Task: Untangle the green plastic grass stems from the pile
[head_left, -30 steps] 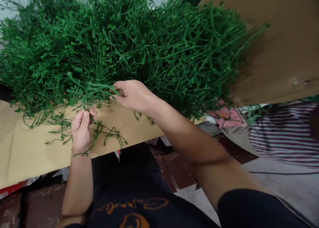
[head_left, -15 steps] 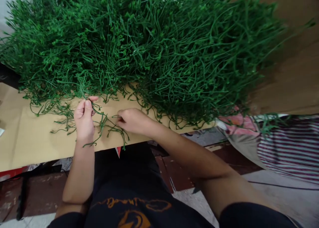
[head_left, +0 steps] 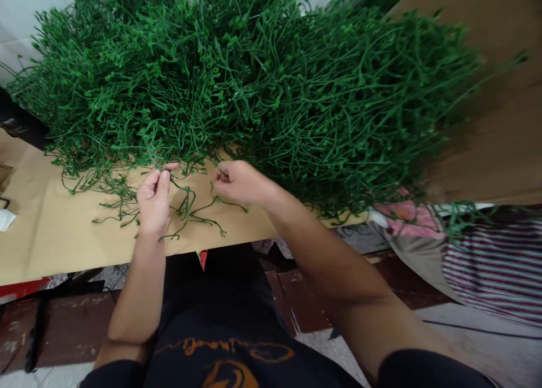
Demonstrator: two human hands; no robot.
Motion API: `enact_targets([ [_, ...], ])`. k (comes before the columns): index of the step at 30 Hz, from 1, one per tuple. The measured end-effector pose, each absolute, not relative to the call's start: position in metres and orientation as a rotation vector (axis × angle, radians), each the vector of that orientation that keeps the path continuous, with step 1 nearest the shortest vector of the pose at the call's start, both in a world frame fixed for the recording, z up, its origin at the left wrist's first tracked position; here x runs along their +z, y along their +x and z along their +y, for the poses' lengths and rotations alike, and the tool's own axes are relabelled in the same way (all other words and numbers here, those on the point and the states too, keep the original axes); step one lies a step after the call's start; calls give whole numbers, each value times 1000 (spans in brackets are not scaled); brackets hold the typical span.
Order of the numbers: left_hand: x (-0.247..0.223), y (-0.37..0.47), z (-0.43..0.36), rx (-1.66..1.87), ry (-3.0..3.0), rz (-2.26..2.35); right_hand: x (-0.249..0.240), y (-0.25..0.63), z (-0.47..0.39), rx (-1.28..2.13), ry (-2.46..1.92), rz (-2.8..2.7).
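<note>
My left hand [head_left: 154, 201] is closed in a pinch, thumb against fingers, on a branched green artificial plant stem [head_left: 186, 200]. The stem's thin legs spread to the right and down over the cardboard-coloured tabletop [head_left: 63, 224]. Just right of it, my right hand [head_left: 242, 180] is closed too, its fingertips on a thin green stem tip [head_left: 213, 189] that hangs below them. What lies deeper inside the right fingers is hidden. Loose green stems [head_left: 121, 199] lie left of my left hand.
A big heap of green artificial stems [head_left: 254, 88] covers the back of the table. A brown cardboard sheet [head_left: 499, 122] stands at the right. A black cylindrical object [head_left: 21, 120] lies at the left. To the right is a person's striped clothing [head_left: 495, 269], near a pink cloth [head_left: 410, 218].
My right hand has moved up and to the right, with a stem tip trailing from its fingers. My left hand keeps its pinch and appears slightly further right as the view shifts.
</note>
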State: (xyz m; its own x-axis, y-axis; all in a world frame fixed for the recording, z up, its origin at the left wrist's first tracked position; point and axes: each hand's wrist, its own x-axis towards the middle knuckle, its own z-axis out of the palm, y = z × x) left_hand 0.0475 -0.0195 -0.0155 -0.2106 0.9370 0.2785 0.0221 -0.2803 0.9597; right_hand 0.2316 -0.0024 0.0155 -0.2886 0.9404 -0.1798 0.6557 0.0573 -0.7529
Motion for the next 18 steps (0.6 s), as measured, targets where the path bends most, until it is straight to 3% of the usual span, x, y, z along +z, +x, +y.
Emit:
enact_targets([
  [6,-16,50,-18,1514,1301,1189,30,224,7,1324,-1221,-1459],
  [12,-15,55,-17,1511,1269,1158,11,175,10,1110,-1126,-1600],
  [18,-14,53,-17,1496,1240,1142,5,180,0,1036,-1073,-1852],
])
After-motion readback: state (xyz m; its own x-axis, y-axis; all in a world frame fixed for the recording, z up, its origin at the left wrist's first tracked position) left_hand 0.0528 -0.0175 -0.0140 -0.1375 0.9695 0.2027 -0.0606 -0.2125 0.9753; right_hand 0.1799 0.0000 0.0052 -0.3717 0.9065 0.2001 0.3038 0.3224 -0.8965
